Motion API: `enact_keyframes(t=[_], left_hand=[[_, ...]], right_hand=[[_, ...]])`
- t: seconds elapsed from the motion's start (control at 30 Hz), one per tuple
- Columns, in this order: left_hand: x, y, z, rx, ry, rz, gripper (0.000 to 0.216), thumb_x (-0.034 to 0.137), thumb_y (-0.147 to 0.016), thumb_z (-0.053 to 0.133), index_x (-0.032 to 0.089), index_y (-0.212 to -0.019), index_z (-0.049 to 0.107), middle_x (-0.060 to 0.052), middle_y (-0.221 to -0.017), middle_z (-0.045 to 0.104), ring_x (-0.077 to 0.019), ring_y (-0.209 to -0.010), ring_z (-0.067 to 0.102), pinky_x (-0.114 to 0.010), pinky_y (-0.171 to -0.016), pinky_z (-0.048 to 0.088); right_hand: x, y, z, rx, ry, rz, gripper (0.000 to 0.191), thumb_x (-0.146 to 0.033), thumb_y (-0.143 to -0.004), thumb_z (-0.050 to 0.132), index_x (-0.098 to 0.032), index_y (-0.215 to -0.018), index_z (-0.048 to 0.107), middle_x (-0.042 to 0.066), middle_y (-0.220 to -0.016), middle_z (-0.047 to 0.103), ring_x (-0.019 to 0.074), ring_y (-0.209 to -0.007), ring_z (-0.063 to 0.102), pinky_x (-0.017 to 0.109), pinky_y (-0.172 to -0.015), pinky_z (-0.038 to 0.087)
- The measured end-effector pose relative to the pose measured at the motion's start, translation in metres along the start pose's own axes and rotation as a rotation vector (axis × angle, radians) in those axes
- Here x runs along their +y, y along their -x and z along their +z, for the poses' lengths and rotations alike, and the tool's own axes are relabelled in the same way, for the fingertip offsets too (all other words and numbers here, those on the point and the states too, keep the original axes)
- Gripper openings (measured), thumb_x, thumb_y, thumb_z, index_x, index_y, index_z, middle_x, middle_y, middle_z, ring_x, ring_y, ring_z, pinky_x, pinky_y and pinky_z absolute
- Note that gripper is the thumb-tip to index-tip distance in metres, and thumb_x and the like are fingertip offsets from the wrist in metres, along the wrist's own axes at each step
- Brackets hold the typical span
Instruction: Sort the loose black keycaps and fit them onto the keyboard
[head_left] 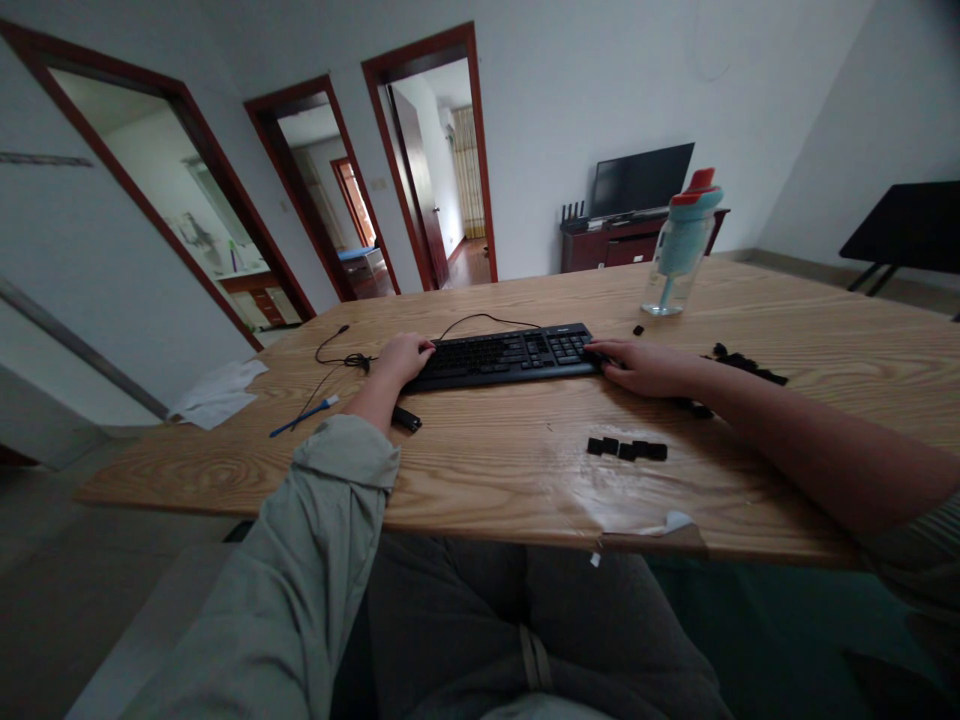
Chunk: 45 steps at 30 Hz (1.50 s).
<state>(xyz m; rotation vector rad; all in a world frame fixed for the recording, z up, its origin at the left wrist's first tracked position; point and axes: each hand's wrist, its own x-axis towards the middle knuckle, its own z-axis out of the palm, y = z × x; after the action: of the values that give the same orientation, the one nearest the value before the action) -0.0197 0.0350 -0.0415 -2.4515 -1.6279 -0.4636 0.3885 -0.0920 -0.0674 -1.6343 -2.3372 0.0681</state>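
Observation:
A black keyboard [499,358] lies flat on the wooden table, and some keys at its left part look hard to make out. My left hand [405,360] is closed on the keyboard's left end, fingers curled over the edge. At the other end, my right hand [637,366] grips the right edge with its fingertips by the number pad. Small black keycaps [628,449] form a short row in front of the keyboard. More black keycaps [750,364] lie beyond my right forearm, and a single keycap [638,330] sits behind my right hand.
A dark object [406,419] rests by my left wrist. Left of it are a blue brush [304,416], a coiled black cable [356,360] and white tissues [221,392]. A water bottle [679,250] stands at the back right. Peeling clear film [645,515] covers the table's front edge.

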Motion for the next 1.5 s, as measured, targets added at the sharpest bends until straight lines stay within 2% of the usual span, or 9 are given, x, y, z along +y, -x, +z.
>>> enact_keyframes(t=[0.43,0.67,0.8,0.93,1.03,1.17,1.3,1.5], left_hand=[[-0.001,-0.001,0.002,-0.02,-0.016,0.019,0.03,0.035,-0.092,0.055,0.023,-0.108,0.077,-0.008,-0.11,0.074,-0.0242,-0.105,0.064,-0.032,-0.093,0.047],[0.002,0.003,0.0,-0.036,0.008,-0.053,0.032,0.034,-0.091,0.056,0.023,-0.113,0.076,-0.01,-0.11,0.075,-0.0261,-0.102,0.066,-0.034,-0.09,0.047],[0.004,0.006,-0.002,-0.045,-0.01,-0.022,0.033,0.031,-0.092,0.054,0.022,-0.115,0.076,-0.01,-0.112,0.074,-0.0264,-0.105,0.065,-0.033,-0.093,0.047],[0.006,0.007,-0.003,-0.056,-0.036,-0.027,0.035,0.032,-0.093,0.052,0.021,-0.116,0.075,-0.011,-0.112,0.073,-0.0265,-0.105,0.065,-0.034,-0.092,0.048],[0.008,0.006,-0.004,-0.056,-0.045,-0.001,0.035,0.031,-0.093,0.052,0.018,-0.115,0.075,-0.012,-0.115,0.072,-0.0264,-0.107,0.064,-0.034,-0.096,0.047],[0.012,0.006,-0.007,-0.087,-0.076,0.034,0.036,0.019,-0.089,0.05,0.02,-0.115,0.075,-0.008,-0.123,0.07,-0.024,-0.116,0.061,-0.033,-0.105,0.042],[0.015,0.006,-0.008,-0.139,-0.102,-0.035,0.044,0.013,-0.085,0.049,0.022,-0.121,0.072,-0.008,-0.123,0.071,-0.0247,-0.115,0.063,-0.034,-0.1,0.046],[0.012,0.002,-0.001,-0.14,-0.057,-0.108,0.047,0.011,-0.081,0.052,0.027,-0.121,0.071,-0.006,-0.122,0.072,-0.0227,-0.114,0.064,-0.031,-0.097,0.047]], right_hand=[[0.002,-0.001,0.002,0.008,-0.012,-0.001,0.056,-0.033,-0.087,0.05,-0.025,-0.142,0.056,0.005,-0.142,0.059,0.03,-0.126,0.058,0.046,-0.111,0.045],[0.003,0.0,0.002,0.012,-0.016,-0.006,0.056,-0.034,-0.087,0.05,-0.023,-0.142,0.056,0.007,-0.14,0.06,0.0309,-0.124,0.06,0.047,-0.11,0.046],[0.003,-0.001,0.002,0.016,-0.03,-0.007,0.056,-0.034,-0.086,0.052,-0.028,-0.142,0.056,0.004,-0.14,0.061,0.0311,-0.125,0.059,0.049,-0.109,0.046],[0.003,-0.001,0.003,0.013,-0.043,-0.005,0.056,-0.033,-0.086,0.052,-0.026,-0.142,0.056,0.006,-0.143,0.058,0.0327,-0.128,0.056,0.05,-0.11,0.045],[0.003,-0.001,0.003,0.019,-0.042,-0.012,0.056,-0.033,-0.087,0.051,-0.024,-0.142,0.056,0.007,-0.142,0.058,0.0328,-0.126,0.058,0.05,-0.11,0.044],[0.004,-0.002,0.004,0.001,-0.029,-0.012,0.057,-0.034,-0.088,0.049,-0.02,-0.143,0.055,0.01,-0.141,0.059,0.032,-0.127,0.057,0.048,-0.111,0.044],[0.004,-0.001,0.004,-0.004,-0.018,-0.004,0.056,-0.033,-0.088,0.049,-0.02,-0.143,0.055,0.009,-0.139,0.061,0.0326,-0.126,0.058,0.048,-0.11,0.045],[0.001,-0.002,0.004,-0.005,-0.006,0.017,0.058,-0.031,-0.087,0.051,-0.02,-0.144,0.054,0.009,-0.142,0.058,0.0323,-0.125,0.059,0.046,-0.109,0.045]])
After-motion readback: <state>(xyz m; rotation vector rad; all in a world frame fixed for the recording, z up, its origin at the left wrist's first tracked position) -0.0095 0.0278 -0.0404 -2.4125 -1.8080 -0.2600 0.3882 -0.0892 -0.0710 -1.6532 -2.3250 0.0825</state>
